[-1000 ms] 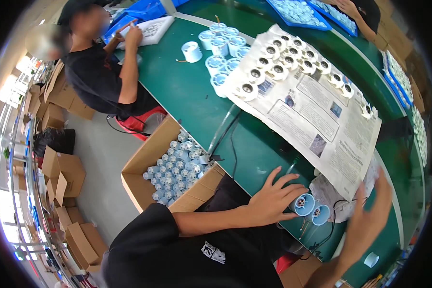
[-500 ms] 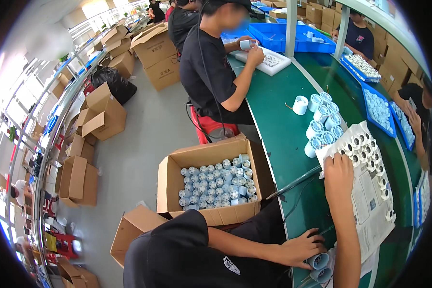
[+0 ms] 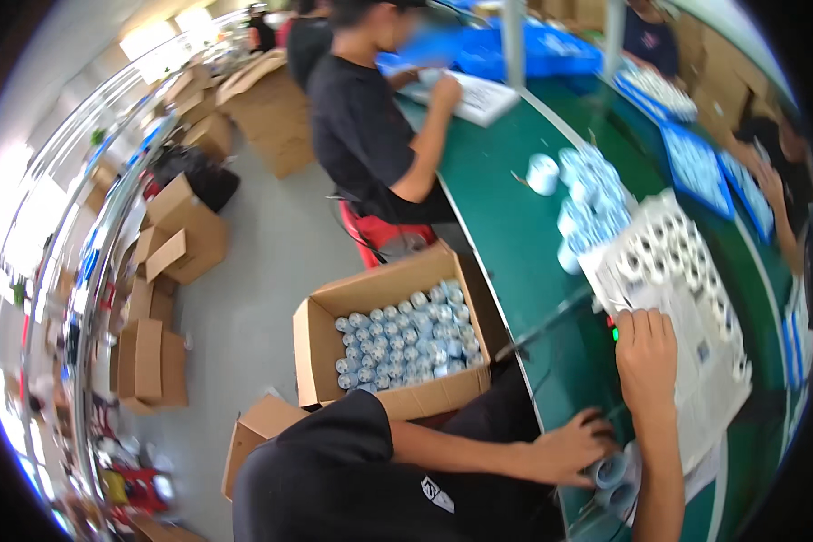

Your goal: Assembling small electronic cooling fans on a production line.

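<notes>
My left hand reaches in from the left, its fingers curled at the rim of a light blue plastic cup. A second light blue cup stands against the first, nearer to me. Farther up the table, my right hand is closed at the near-left part of a white sheet. Its fingertips point down, and what they hold is hidden. Small red and green lights glow beside its knuckles. Rows of small round white parts with dark centres lie on the sheet. The picture is blurred.
A cluster of light blue cups stands beyond the sheet on the green table. An open carton full of similar cups is left of the table edge. A co-worker sits ahead. Blue trays line the far right.
The view has shifted slightly. My right hand has come back nearer to me along the sheet, and red and green lights now show beside it. My left hand stays at the cups.
</notes>
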`<state>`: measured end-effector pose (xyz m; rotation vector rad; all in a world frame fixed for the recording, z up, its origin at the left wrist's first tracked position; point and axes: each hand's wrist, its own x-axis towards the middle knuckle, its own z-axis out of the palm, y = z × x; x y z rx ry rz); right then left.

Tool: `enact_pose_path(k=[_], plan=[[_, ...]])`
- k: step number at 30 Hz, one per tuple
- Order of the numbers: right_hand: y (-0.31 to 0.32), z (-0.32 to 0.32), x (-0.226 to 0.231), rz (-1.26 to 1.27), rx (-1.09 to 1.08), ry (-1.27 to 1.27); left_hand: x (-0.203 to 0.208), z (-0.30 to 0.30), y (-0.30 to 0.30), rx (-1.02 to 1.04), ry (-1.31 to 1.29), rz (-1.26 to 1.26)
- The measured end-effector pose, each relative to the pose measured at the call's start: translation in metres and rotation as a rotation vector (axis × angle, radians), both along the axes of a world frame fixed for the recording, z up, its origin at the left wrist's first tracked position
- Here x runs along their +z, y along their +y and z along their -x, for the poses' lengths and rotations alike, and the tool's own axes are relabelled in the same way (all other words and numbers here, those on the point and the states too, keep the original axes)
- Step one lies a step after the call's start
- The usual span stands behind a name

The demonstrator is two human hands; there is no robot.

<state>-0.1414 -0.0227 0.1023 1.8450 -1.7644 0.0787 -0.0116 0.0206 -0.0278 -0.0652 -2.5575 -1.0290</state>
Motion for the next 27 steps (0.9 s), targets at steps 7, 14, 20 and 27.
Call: enact_pose_path(k=[7, 14, 20, 27], plan=[[0.109, -0.005, 0.007, 0.032, 0.544, 0.014, 0.004, -0.012, -0.023, 0.080, -0.110, -0.116], [0.163, -0.026, -0.021, 0.162, 0.208, -0.097, 0.016, -0.007, -0.026, -0.039, -0.069, -0.027], [0.181, -0.108, -0.027, 0.850, -0.480, -1.951, 0.025, -0.010, -0.026, 0.025, 0.002, -0.093], [0.161, -0.129, -0.048, 0.898, -0.847, -1.979, 0.021, -0.007, -0.027, 0.006, 0.012, -0.068]])
